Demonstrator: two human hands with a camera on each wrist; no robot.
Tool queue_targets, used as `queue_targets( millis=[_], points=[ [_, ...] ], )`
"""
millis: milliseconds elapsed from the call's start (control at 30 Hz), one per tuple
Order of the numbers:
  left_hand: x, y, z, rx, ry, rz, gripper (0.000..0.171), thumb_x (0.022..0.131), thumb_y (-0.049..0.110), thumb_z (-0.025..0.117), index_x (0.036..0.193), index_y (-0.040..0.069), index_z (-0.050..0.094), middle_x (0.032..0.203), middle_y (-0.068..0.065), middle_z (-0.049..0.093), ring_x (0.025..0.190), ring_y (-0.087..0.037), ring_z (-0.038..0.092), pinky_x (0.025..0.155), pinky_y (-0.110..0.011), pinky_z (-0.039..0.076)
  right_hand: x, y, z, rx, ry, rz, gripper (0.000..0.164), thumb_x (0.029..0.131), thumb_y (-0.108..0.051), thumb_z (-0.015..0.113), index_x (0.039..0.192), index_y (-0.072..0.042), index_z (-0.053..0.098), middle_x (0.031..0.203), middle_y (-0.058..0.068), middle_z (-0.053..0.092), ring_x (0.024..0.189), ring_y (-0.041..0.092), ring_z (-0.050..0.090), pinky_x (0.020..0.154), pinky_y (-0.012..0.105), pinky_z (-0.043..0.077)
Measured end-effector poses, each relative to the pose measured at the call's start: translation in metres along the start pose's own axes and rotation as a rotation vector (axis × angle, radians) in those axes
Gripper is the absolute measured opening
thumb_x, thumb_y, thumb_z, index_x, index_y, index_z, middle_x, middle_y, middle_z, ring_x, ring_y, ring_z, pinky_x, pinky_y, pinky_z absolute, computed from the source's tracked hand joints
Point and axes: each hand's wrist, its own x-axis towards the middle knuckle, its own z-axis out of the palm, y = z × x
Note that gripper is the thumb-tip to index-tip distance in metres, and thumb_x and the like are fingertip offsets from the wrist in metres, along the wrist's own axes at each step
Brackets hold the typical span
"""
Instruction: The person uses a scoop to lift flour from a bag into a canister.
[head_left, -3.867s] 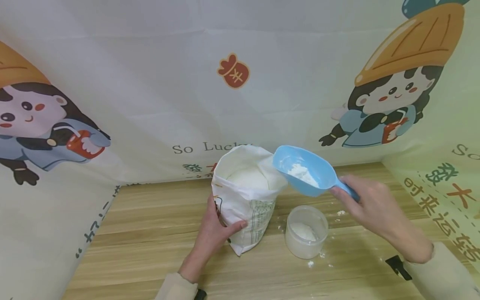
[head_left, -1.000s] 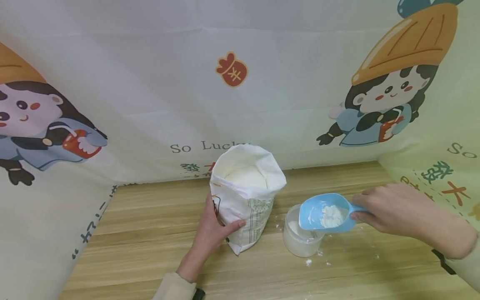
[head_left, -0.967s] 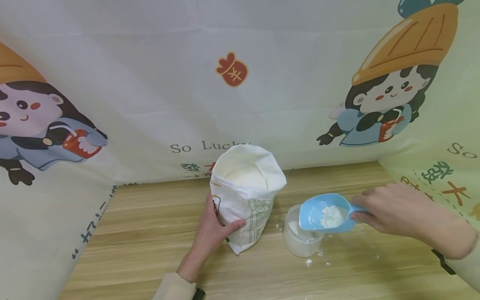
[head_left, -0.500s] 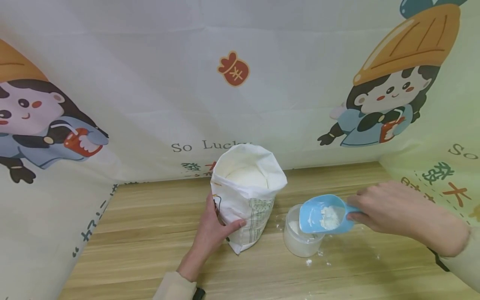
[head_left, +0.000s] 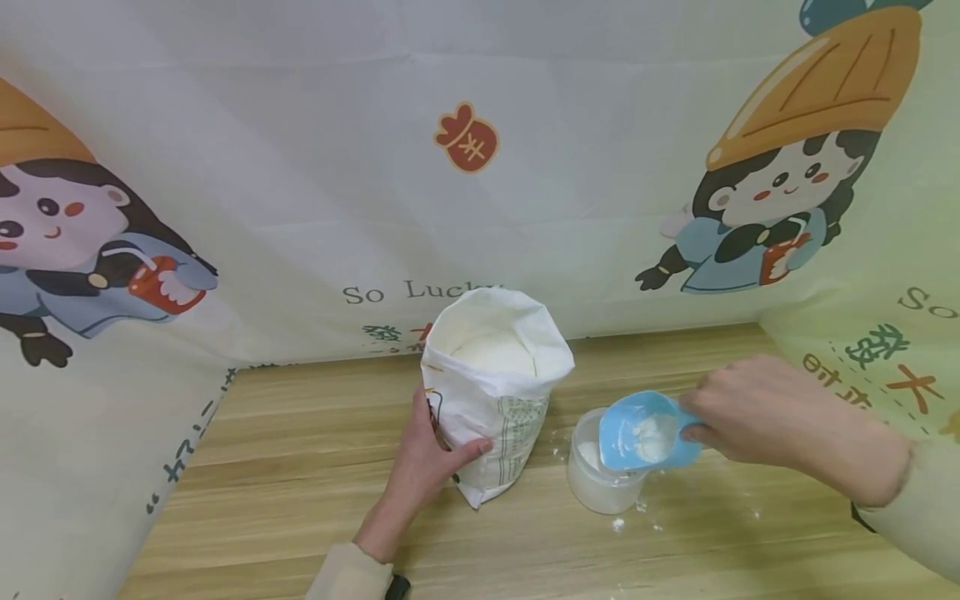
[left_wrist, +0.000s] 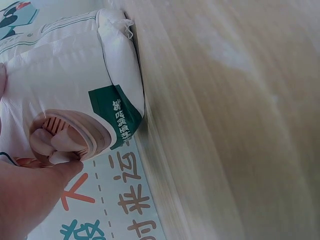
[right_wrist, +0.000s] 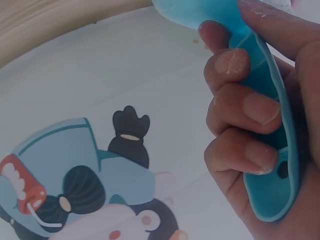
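Observation:
My left hand (head_left: pixel 427 458) grips the lower side of a white flour bag (head_left: pixel 517 417), thumb across its front. The bag stands upright with its top open and white flour (head_left: pixel 495 354) inside. In the left wrist view, the bag (left_wrist: pixel 65 75) shows a picture of a bun steamer. The fingers of my right hand (head_left: pixel 780 417) wrap the handle of a blue scoop (head_left: pixel 618 429), which carries a small heap of flour. In the right wrist view the scoop's handle (right_wrist: pixel 270 195) lies along the palm. The scoop overlaps the mouth of a clear round jar (head_left: pixel 600 492), partly filled with flour.
Small spills of flour (head_left: pixel 618 525) dot the wooden table (head_left: pixel 300 467) around the jar. A printed cloth backdrop (head_left: pixel 337 167) rises behind the table and along both sides.
The scoop has come from beside the bag's mouth to over the jar. Lately it tilts a little more to the left, and its heap looks slightly smaller. The left hand and bag hold still.

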Motion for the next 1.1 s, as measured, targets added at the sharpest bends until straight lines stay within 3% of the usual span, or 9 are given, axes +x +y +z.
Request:
queue_targets(
  millis=[667,1100],
  points=[
    [0.000,-0.001,0.000,-0.019,-0.002,0.014,0.123,0.072,0.028,0.097,0.164,0.015,0.015,0.156,-0.016,0.043,0.141,-0.033,0.044,0.117,-0.050,0.035,0.014,-0.014,-0.012,-0.103,0.023,-0.046,0.041,0.083,-0.039,0.086,0.063,-0.024,0.053,0.054,-0.011,0.037,0.049,0.008,0.032,0.045,0.023,0.025],
    [0.000,-0.001,0.000,-0.013,-0.001,0.019,0.123,0.072,0.027,0.097,0.163,0.014,0.016,0.155,-0.016,0.044,0.141,-0.033,0.045,0.117,-0.051,0.035,0.021,-0.021,-0.020,-0.164,0.016,-0.076,0.043,0.078,-0.037,0.090,0.061,-0.021,0.054,0.055,-0.010,0.038,0.049,0.009,0.032,0.045,0.023,0.027]
  ],
)
